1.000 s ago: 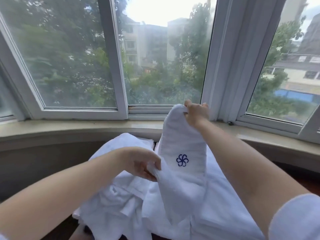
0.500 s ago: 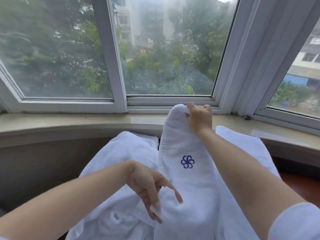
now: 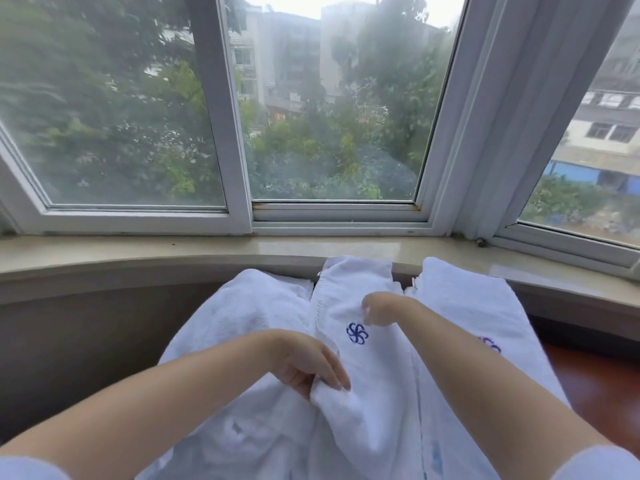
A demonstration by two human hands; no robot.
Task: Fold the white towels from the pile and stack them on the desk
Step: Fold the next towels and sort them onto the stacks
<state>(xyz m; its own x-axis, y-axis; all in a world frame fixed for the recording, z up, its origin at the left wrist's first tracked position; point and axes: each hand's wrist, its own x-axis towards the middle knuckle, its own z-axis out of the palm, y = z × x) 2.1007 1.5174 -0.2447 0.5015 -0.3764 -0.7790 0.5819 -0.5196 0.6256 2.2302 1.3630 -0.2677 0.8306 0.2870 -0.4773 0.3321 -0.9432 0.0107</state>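
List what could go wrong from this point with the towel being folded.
1. The left hand grips only one bunched edge of the logo towel, so the fold may come out uneven.
2. The right hand rests loosely above the blue logo; the far end could slide.
3. The towel lies over the loose pile beside the folded towel; pulling it may drag either along.
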